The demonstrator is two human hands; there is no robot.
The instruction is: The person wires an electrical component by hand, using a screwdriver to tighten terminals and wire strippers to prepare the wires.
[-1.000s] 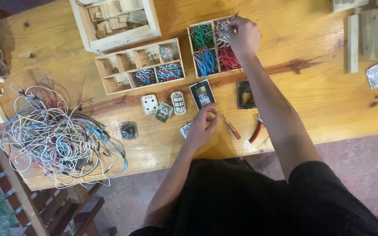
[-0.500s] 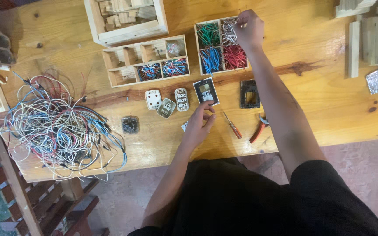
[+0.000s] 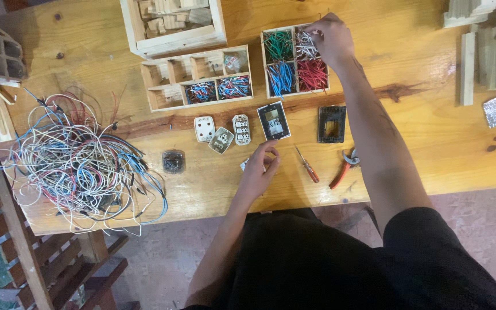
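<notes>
My right hand [image 3: 331, 39] reaches into a wooden four-compartment box [image 3: 265, 64] of sorted wire pieces, fingers closed over the white and red bits in the top right compartment; I cannot tell whether it grips any. My left hand [image 3: 259, 169] rests near the table's front edge, fingers closed on a small pale socket part [image 3: 244, 165]. Just beyond it lie a black-framed switch plate [image 3: 274, 121], two white socket inserts [image 3: 204, 128] [image 3: 241, 129] and a grey one [image 3: 221, 140].
A big tangle of coloured wires [image 3: 78, 163] covers the left of the wooden table [image 3: 420, 138]. A compartment tray [image 3: 170, 73], a wooden crate [image 3: 173, 41], a dark frame [image 3: 332, 124], screwdriver [image 3: 307, 165], red pliers [image 3: 344, 167] and a dark module [image 3: 173, 161] lie around. Wood blocks [image 3: 492, 51] sit right.
The view has shifted slightly. My right hand stays at the top right compartment of the wire box, and my left hand has stayed on the small part near the front edge.
</notes>
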